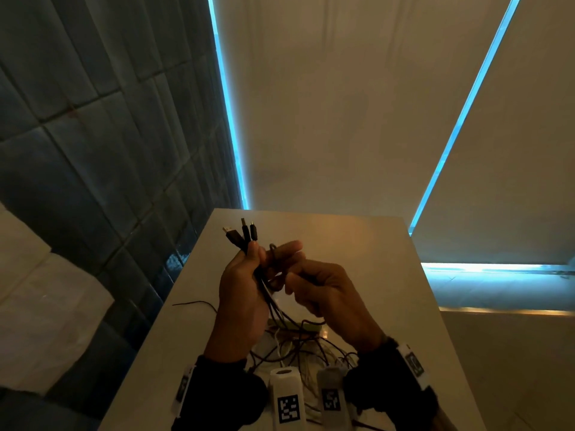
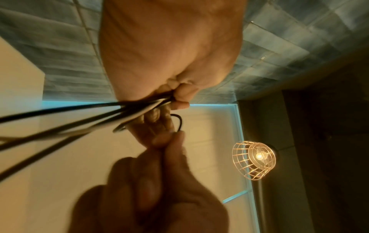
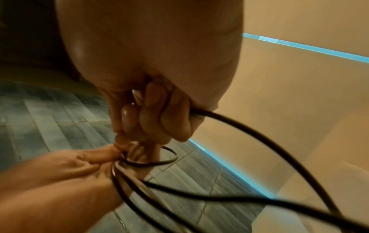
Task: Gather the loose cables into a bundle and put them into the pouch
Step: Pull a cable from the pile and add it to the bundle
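Both hands are raised above the white table (image 1: 357,244). My left hand (image 1: 259,259) grips a bunch of black cables (image 1: 267,293); their USB plugs (image 1: 242,233) stick up past the fingers. My right hand (image 1: 298,283) is close beside it, fingers curled round one black cable (image 3: 259,141) and pinching a small loop (image 3: 159,162) against the left fingers. In the left wrist view the strands (image 2: 79,119) run out of the left hand's grip (image 2: 175,96). The rest of the cables hang to a tangle (image 1: 298,343) on the table. I cannot make out the pouch.
Something pale and partly see-through (image 1: 267,340) lies under the tangle. A thin wire (image 1: 193,303) trails toward the table's left edge. A dark tiled wall (image 1: 93,150) stands to the left. A caged lamp (image 2: 255,159) glows in the left wrist view.
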The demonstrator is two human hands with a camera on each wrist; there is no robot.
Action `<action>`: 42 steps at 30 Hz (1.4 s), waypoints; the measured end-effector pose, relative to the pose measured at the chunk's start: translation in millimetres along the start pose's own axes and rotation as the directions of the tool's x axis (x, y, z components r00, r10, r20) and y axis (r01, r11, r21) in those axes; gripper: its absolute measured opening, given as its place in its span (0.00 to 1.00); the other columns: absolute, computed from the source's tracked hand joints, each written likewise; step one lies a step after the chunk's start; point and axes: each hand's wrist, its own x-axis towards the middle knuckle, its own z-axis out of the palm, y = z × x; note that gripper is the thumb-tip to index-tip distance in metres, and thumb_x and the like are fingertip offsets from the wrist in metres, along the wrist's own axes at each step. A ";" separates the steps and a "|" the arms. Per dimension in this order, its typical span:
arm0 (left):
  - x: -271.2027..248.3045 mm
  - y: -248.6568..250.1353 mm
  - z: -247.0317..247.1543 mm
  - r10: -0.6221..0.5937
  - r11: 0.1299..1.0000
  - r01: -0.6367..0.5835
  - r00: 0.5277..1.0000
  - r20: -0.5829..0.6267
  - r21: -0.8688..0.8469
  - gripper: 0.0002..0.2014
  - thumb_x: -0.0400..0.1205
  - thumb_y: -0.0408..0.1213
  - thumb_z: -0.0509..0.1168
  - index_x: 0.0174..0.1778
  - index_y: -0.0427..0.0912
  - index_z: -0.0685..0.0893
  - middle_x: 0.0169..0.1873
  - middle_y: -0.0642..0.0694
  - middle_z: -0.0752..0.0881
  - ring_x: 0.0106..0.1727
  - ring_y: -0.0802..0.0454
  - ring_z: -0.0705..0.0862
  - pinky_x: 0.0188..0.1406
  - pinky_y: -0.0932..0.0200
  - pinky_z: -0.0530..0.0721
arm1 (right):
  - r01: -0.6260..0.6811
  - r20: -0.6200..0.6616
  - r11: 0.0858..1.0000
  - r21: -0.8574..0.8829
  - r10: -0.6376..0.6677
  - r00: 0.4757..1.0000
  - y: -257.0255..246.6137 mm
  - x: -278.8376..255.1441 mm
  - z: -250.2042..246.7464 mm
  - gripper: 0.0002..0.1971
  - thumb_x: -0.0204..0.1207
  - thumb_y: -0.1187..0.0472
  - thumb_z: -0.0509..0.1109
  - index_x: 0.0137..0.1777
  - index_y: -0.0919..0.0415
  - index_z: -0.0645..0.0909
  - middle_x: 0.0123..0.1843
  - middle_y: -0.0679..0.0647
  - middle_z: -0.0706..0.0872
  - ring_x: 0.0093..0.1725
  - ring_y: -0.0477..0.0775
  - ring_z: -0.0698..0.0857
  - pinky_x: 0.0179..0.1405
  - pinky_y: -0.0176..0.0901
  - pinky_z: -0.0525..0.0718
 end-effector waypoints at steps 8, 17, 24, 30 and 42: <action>-1.1 -1.0 -0.2 0.067 0.992 -0.060 0.996 0.064 -0.106 0.14 0.84 0.43 0.52 0.35 0.41 0.69 0.23 0.50 0.69 0.20 0.58 0.62 0.20 0.64 0.68 | -0.184 0.081 0.983 0.028 0.181 0.980 37.4 -4.2 -0.3 0.14 0.84 0.66 0.61 0.36 0.68 0.76 0.19 0.45 0.66 0.18 0.43 0.62 0.20 0.33 0.62; -0.2 -3.8 -4.4 0.104 0.994 -0.101 0.991 0.082 -0.044 0.12 0.81 0.44 0.55 0.34 0.41 0.69 0.20 0.53 0.64 0.19 0.59 0.58 0.18 0.64 0.57 | -0.255 0.023 0.967 0.006 0.255 0.967 71.2 -9.7 -3.8 0.15 0.83 0.70 0.61 0.33 0.66 0.72 0.19 0.40 0.71 0.19 0.35 0.68 0.22 0.24 0.69; -2.7 -2.6 -4.2 0.109 0.993 -0.105 0.990 0.090 -0.046 0.13 0.82 0.42 0.54 0.34 0.41 0.70 0.19 0.54 0.64 0.19 0.59 0.57 0.19 0.64 0.58 | -0.245 -0.057 0.964 -0.107 0.240 0.969 114.9 -7.4 -13.2 0.15 0.82 0.68 0.64 0.32 0.64 0.74 0.20 0.41 0.73 0.22 0.35 0.69 0.26 0.25 0.68; -2.6 1.6 -5.4 0.124 0.991 -0.120 0.989 0.076 -0.057 0.12 0.81 0.42 0.54 0.34 0.40 0.69 0.19 0.54 0.63 0.19 0.59 0.57 0.18 0.64 0.58 | -0.264 -0.125 0.946 -0.186 0.244 0.962 156.7 -16.3 -22.0 0.19 0.81 0.66 0.66 0.27 0.54 0.74 0.22 0.42 0.72 0.25 0.39 0.69 0.29 0.33 0.68; -0.8 7.7 -4.6 0.116 0.993 -0.115 0.992 0.057 -0.007 0.13 0.83 0.41 0.53 0.34 0.40 0.69 0.18 0.54 0.63 0.18 0.60 0.57 0.17 0.65 0.57 | -0.403 -0.387 0.894 -0.197 0.307 0.870 168.9 -15.2 -34.1 0.18 0.79 0.64 0.66 0.26 0.55 0.77 0.19 0.44 0.72 0.23 0.42 0.69 0.28 0.39 0.67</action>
